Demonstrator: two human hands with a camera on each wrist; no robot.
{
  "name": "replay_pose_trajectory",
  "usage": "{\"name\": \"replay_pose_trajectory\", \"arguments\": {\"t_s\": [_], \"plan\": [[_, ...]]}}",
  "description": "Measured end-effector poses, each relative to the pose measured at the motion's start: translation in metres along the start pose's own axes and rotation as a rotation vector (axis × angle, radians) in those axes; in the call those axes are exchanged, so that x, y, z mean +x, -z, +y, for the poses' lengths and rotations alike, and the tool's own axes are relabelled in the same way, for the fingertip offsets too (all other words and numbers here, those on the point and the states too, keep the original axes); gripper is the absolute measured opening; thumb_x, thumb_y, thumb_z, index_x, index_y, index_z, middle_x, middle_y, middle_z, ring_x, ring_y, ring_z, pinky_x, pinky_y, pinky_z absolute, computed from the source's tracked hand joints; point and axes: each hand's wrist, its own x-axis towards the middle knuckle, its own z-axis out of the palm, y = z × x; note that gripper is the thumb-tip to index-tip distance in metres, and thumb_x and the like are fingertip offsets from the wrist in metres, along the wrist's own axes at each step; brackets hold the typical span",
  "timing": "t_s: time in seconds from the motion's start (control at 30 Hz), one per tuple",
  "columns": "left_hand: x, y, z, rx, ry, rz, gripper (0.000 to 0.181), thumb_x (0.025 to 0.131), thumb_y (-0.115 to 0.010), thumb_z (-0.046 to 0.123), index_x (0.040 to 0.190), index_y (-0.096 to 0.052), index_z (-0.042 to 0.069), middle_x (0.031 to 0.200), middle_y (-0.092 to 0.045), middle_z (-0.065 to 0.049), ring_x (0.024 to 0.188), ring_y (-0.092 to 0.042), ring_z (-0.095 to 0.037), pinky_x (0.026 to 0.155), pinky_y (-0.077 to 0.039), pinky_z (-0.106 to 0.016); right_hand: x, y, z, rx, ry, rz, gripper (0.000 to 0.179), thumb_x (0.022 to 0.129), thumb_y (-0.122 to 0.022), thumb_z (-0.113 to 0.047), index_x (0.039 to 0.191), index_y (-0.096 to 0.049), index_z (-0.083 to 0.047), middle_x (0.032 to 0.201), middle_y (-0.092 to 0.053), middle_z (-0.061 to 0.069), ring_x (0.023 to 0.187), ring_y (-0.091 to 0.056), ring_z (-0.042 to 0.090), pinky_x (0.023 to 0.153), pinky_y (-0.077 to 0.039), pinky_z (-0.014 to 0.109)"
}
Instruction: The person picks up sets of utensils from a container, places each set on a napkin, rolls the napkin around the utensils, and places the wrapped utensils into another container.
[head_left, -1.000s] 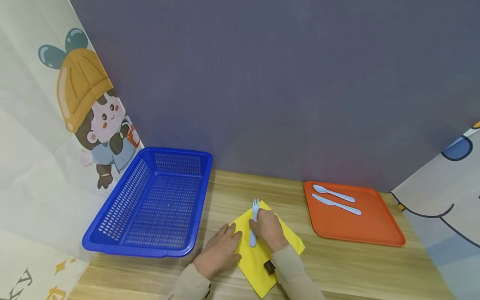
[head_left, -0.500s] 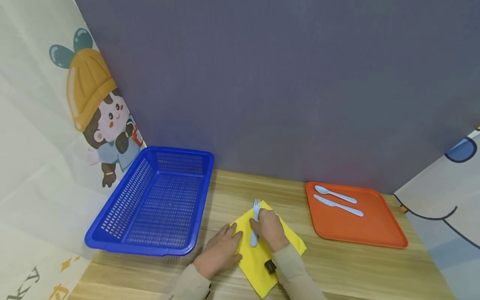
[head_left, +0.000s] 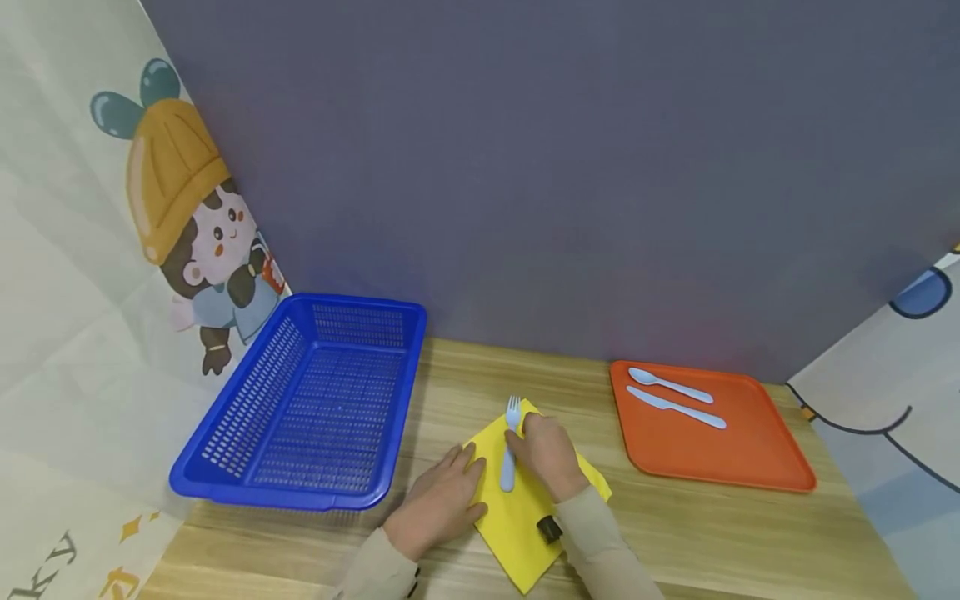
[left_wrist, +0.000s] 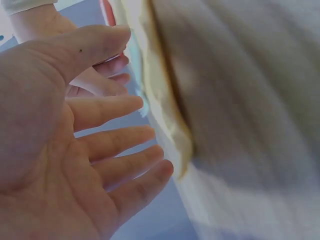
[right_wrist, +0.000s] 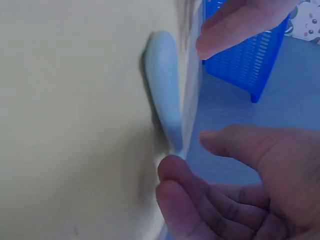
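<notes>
A pale blue plastic fork [head_left: 507, 468] lies tines-away on a folded yellow cloth [head_left: 512, 533] in the middle of the table. My right hand [head_left: 551, 458] is just to its right; in the right wrist view its index fingertip is right at the fork handle [right_wrist: 164, 85], while the thumb stands apart from it. My left hand [head_left: 442, 500] rests at the cloth's left edge, fingers spread. In the left wrist view that hand [left_wrist: 75, 145] has straight, parted fingers, their tips at the cloth's edge, and holds nothing.
On the left stands a blue perforated basket [head_left: 401, 417]. An orange tray [head_left: 720, 458] at the right bears a pale blue spoon [head_left: 671, 385] and knife [head_left: 675, 407]. A grey panel [head_left: 525, 183] rises behind the wooden table [head_left: 465, 367].
My right hand has loosened its pinch on the fork and shifted slightly right, uncovering more of it. The fork and the left hand have stayed nearly in place.
</notes>
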Motion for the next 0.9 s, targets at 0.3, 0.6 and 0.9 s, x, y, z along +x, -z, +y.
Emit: {"name": "replay_pose_trajectory", "arguments": {"t_s": [0.3,0.6,0.9], "plan": [[0.013,0.009,0.020,0.041,-0.119,0.083,0.051,0.094,-0.070,0.037,0.134,-0.060,0.007,0.140,-0.055,-0.014,0.130,-0.051,-0.029,0.104,-0.047,-0.039,-0.008,0.028,0.019,-0.151,0.029,0.032,0.025,0.091,-0.073,-0.023,0.090,-0.066,0.001,0.068,-0.062,0.007,0.051,-0.052,0.015,0.045,-0.046,0.031],[0.040,0.009,0.054,0.096,-0.222,0.038,0.054,0.095,-0.067,0.041,0.137,-0.059,0.008,0.144,-0.052,-0.010,0.131,-0.050,-0.024,0.103,-0.046,-0.032,-0.018,0.065,0.059,-0.180,0.082,0.095,0.017,0.090,-0.073,-0.018,0.091,-0.066,-0.002,0.065,-0.059,0.000,0.050,-0.051,0.010,0.042,-0.044,0.027],[0.084,0.000,0.101,0.106,-0.354,0.016,0.052,0.096,-0.065,0.043,0.139,-0.057,0.015,0.150,-0.047,-0.004,0.137,-0.044,-0.020,0.105,-0.043,-0.027,-0.013,0.096,0.126,-0.203,0.111,0.041,0.004,0.091,-0.069,-0.007,0.091,-0.066,-0.003,0.074,-0.062,0.003,0.060,-0.055,0.014,0.049,-0.047,0.033]]}}
